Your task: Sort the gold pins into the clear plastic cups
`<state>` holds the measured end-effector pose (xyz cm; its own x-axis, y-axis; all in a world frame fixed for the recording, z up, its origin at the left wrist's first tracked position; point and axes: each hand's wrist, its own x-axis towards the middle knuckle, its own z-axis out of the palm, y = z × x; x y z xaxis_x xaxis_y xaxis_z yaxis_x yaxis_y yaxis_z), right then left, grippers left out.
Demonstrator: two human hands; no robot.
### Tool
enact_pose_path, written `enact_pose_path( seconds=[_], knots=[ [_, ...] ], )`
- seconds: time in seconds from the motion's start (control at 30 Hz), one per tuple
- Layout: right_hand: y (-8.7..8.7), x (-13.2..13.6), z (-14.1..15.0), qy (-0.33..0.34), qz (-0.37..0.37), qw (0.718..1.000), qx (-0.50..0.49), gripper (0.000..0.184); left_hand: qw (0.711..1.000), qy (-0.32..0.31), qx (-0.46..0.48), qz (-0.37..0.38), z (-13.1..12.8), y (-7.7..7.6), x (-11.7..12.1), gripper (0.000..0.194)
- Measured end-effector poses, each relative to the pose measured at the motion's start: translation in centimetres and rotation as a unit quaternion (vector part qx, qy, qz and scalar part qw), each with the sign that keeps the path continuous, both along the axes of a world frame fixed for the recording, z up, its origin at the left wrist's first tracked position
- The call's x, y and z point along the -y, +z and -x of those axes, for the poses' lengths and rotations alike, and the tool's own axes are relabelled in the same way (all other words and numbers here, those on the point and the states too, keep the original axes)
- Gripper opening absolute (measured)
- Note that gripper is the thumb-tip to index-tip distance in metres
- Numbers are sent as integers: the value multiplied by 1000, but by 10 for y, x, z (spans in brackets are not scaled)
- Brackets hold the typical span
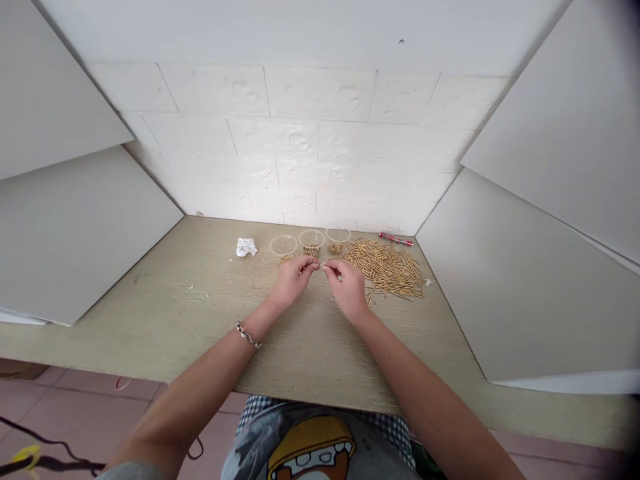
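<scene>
My left hand (294, 278) is closed in a pinch, thumb against forefinger. Facing it, my right hand (347, 287) pinches in the same way, and the two sets of fingertips almost meet. A small, thin brass-coloured piece (322, 265) shows between them, mostly hidden by the fingers. Just beyond stand three clear plastic cups: a left cup (283, 245), a middle cup (311, 239) and a right cup (339, 233), with small gold-coloured parts in them. To the right of my right hand lies a wide pile of thin gold-coloured metal sticks (385, 267).
A crumpled white tissue (246, 247) lies left of the cups. Behind the pile is a red tube-shaped item (396, 239). White bits dot the tabletop (200, 307). Grey panels (75, 233) stand on both sides, and a white brick-patterned wall (300, 140) closes the back.
</scene>
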<state>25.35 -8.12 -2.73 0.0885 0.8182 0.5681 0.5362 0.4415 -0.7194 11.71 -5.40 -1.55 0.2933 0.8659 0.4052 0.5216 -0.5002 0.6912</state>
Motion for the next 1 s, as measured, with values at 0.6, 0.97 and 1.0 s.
enact_pose_path(
  seconds=[0.6,0.97,1.0],
  knots=[
    [-2,-3,-1,5,19,1000,-9,17,1000,5,14,7,-2,-5,-1,16],
    [-1,-2,-1,3,-6,1000,27,16,999,6,-15,-49,-1,-3,0,16],
    [-1,-2,-2,3,-10,999,31,16,998,8,-18,-54,-1,-4,0,16]
  ],
)
